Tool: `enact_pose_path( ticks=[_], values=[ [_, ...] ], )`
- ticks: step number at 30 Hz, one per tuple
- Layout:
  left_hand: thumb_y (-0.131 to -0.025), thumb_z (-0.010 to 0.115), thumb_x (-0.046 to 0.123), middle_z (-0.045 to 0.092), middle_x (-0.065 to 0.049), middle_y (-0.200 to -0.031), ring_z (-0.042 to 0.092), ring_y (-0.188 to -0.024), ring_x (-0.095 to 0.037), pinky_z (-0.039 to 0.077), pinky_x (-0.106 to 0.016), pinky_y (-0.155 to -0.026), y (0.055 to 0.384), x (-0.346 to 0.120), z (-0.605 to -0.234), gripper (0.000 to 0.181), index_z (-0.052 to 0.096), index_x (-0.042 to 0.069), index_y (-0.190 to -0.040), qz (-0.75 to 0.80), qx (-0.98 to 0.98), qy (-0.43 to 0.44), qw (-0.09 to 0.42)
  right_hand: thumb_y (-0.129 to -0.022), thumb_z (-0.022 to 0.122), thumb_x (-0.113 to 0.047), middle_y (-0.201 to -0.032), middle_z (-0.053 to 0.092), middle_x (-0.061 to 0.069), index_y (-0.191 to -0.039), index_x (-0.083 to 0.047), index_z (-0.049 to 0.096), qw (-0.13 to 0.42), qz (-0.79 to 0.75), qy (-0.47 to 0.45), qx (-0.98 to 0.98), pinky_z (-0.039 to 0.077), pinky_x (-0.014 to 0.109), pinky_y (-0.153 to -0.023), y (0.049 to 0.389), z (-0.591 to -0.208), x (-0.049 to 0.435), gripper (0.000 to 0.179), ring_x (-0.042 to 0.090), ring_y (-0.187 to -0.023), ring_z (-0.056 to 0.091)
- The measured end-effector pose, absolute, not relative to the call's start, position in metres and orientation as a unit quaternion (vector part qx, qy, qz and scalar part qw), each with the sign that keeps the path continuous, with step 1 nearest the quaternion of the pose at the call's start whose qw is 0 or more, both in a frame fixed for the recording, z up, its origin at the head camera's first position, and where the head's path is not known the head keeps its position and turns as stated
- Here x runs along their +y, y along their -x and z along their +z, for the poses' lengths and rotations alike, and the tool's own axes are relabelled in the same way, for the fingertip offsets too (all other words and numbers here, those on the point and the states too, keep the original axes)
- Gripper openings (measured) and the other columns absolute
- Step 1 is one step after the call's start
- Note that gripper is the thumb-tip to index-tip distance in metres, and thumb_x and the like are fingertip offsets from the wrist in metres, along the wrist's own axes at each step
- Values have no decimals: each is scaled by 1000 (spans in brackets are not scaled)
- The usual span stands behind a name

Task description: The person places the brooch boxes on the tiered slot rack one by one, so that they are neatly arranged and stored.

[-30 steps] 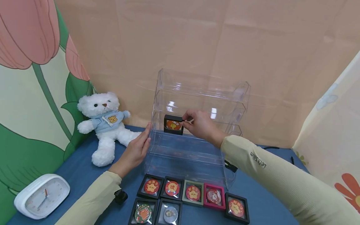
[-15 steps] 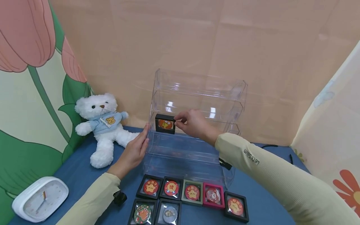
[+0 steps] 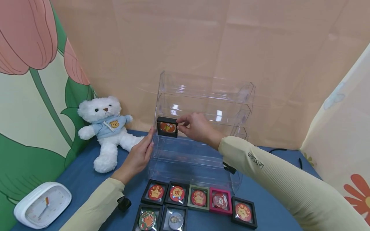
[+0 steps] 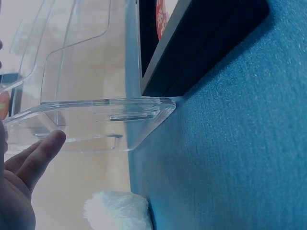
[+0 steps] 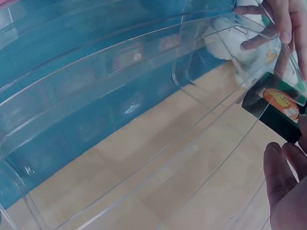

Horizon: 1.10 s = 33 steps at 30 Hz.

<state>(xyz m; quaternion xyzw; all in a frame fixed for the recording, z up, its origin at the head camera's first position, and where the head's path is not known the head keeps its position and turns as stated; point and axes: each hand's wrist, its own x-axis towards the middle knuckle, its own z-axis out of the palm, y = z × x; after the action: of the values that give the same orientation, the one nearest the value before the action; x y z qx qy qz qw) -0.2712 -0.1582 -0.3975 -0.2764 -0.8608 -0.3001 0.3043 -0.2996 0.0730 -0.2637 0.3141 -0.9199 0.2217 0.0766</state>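
"Pinching what, the right hand (image 3: pixel 199 129)?"
"A black frame (image 3: pixel 167 127), by its right edge, between thumb and forefinger."
"Where's that frame?"
"Standing at the left end of a middle tier in the clear rack (image 3: pixel 190 155)."
"And the left hand (image 3: pixel 138 156)?"
"Fingers straight, resting against the rack's left side; seven other frames (image 3: pixel 156 192) lie on the blue table (image 3: pixel 268 216) in front"
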Motion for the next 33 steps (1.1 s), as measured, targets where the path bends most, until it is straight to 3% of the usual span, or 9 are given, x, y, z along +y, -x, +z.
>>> enact_pose_path(
  ticks=[13,23,33],
  values=[
    [-95,53,0,33,-14,-149,37,-131,-28,36,-44,-100,270,-157,-398,67,17,6,-151,-302,-858,280,306,-91,65,-22,-105,69,3,-112,-10,68,118,215,-344,-906,52,24,-66,298,-274,77,24,10,-84,64],
    [-95,54,0,34,-14,-148,39,-130,-28,37,-45,-100,271,-158,-397,68,17,7,-152,-298,-862,272,306,-90,67,-25,-104,67,3,-107,-10,68,137,209,-362,-898,53,29,-74,286,-279,86,23,15,-89,63],
    [-93,55,-2,34,-15,-148,39,-130,-29,37,-45,-99,270,-158,-397,70,18,6,-151,-299,-862,274,305,-88,70,-26,-96,70,0,-102,-11,70,145,190,-392,-888,51,21,-62,262,-294,99,21,9,-81,63]
  ],
)
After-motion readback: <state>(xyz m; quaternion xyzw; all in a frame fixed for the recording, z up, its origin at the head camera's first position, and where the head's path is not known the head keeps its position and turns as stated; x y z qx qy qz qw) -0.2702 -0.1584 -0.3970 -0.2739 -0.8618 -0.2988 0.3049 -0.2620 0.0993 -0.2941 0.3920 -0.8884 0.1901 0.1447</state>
